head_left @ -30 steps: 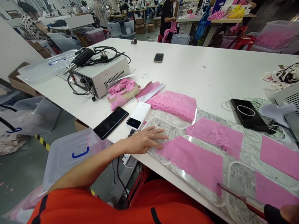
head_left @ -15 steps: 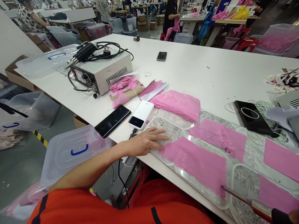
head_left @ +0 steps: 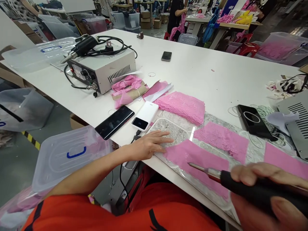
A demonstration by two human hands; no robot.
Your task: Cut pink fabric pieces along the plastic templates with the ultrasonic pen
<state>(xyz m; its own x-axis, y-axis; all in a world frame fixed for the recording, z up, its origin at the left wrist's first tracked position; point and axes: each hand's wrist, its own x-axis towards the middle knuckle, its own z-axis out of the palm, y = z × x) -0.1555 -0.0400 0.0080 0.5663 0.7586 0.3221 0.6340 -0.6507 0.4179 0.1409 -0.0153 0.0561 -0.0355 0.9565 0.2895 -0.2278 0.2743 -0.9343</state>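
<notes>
My left hand (head_left: 151, 146) lies flat with its fingers stretched out, fingertips at the left end of a pink fabric piece (head_left: 199, 162). That piece lies on a grey marbled mat (head_left: 174, 131) along the table's near edge. In my right hand (head_left: 260, 189) is a pen-like tool (head_left: 218, 175) with a black handle and a pointed metal tip. Its tip appears over the middle of the pink piece; whether it touches I cannot tell. Behind lies a pink lace piece (head_left: 222, 139), and another pink piece (head_left: 285, 160) lies to the right, partly behind my right hand.
A stack of pink lace (head_left: 181, 106) lies behind the mat. Further left are a white power bank (head_left: 145, 115), a black phone (head_left: 115, 121) and a metal box with a corded tool (head_left: 106, 69). A lidded plastic bin (head_left: 72, 154) stands below the left edge.
My right hand has come into view from the lower right, carrying the tool's tip leftward from the pink piece's right end toward its middle. My left hand stays put.
</notes>
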